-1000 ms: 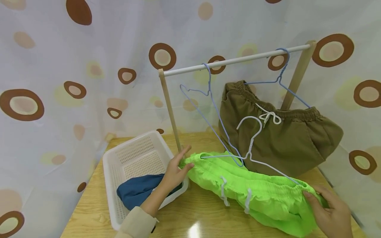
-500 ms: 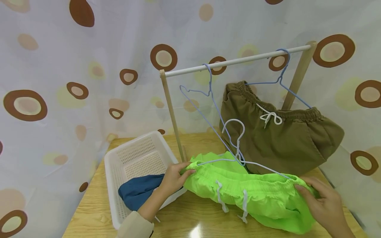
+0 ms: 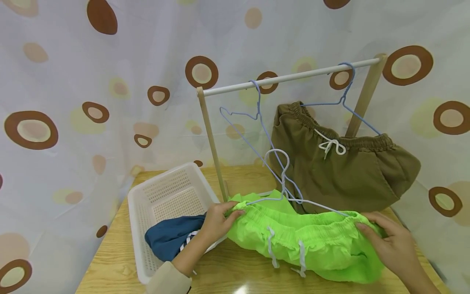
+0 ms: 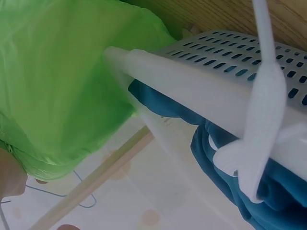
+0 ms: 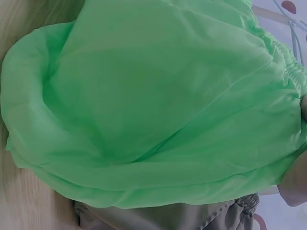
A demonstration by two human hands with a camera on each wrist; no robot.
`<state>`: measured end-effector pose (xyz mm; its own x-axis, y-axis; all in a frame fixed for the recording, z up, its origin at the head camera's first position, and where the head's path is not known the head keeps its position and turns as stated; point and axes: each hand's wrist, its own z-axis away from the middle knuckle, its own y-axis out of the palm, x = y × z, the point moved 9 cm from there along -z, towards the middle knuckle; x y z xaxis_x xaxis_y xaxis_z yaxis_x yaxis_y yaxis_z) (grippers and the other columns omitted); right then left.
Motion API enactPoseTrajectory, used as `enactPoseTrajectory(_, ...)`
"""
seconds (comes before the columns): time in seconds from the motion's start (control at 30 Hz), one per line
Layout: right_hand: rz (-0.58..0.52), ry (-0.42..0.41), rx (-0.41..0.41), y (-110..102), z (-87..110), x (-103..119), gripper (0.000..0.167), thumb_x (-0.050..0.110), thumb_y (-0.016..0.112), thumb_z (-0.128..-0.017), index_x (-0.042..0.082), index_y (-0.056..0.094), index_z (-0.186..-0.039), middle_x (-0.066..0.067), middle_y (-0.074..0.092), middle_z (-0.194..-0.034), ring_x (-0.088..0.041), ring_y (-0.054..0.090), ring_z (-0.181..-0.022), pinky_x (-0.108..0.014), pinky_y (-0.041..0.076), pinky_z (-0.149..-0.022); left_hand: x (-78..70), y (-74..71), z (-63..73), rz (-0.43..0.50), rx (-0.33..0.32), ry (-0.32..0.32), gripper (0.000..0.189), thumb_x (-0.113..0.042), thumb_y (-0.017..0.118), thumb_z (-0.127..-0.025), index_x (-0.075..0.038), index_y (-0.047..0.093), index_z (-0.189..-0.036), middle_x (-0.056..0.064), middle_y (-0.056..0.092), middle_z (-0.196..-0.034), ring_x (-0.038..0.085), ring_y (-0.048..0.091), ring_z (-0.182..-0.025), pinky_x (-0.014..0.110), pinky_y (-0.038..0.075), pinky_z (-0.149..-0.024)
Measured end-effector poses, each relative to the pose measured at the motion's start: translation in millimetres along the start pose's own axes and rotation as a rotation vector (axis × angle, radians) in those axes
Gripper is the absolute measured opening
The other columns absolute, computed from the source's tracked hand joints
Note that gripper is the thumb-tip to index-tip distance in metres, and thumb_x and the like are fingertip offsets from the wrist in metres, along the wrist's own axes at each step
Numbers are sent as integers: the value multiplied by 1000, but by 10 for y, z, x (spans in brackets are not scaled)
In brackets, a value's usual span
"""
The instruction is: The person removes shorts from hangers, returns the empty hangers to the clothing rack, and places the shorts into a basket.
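Bright green shorts (image 3: 315,241) with an elastic waist and two pale drawstring ends hang stretched between both hands, low over the table. My left hand (image 3: 216,222) pinches the left end of the waistband between thumb and fingers. At the other end, my right hand (image 3: 389,241) grips the waistband the same way. A pale wire hanger (image 3: 284,179) stands inside the waist, its arm ends tucked into the two sides and its hook pointing up. In the right wrist view the green cloth (image 5: 158,105) fills most of the picture.
Brown shorts (image 3: 341,171) hang on a blue hanger from the rack's white bar (image 3: 293,76). An unloaded blue hanger (image 3: 258,114) hangs to their left. A white basket (image 3: 137,228) at left holds a dark blue garment (image 3: 172,237); its rim is close to the left hand.
Both hands keep their grip on the green waistband. The right hand has moved left, bringing the waistband ends closer, and the hanger's hook has shifted left and turned.
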<state>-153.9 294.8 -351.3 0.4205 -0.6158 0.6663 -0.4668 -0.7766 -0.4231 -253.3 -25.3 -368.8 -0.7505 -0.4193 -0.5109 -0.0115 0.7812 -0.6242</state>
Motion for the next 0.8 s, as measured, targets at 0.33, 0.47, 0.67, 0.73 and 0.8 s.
enactPoseTrajectory(0.33,-69,21,18,67,-58,6,24,-14,63,-78,5,68,-92,28,61,-89,11,56,-78,-3,43,-65,-30,-30,8,54,-19,-1,15,-6,66,-82,1,71,-94,13,73,-84,15,66,-63,17,52,-59)
enactPoseTrajectory(0.47,-186,133,-19,42,-79,-126,30,-12,57,-84,14,67,-94,24,61,-86,7,54,-75,-7,42,-61,-10,-75,25,71,-60,-3,18,-4,68,-80,3,71,-96,16,72,-88,18,66,-60,16,52,-57)
enactPoseTrajectory(0.67,-335,206,-79,-30,-82,-246,34,-10,53,-88,20,66,-94,18,64,-81,3,53,-67,-9,43,-56,-2,-137,71,127,-108,34,22,2,68,-78,7,69,-99,21,71,-92,21,65,-59,12,48,-54)
enactPoseTrajectory(0.73,-332,214,-92,-69,-77,-266,34,-10,53,-88,20,67,-95,18,64,-80,4,54,-67,-8,43,-57,8,-172,92,131,-130,42,21,5,68,-76,8,70,-97,22,70,-94,26,69,-75,15,53,-63)
enactPoseTrajectory(0.8,-308,214,-111,-120,-77,-278,35,-10,53,-88,21,67,-94,20,64,-80,5,54,-67,-6,43,-58,12,-208,113,135,-149,49,20,6,68,-75,10,70,-95,22,70,-89,25,69,-70,17,54,-65)
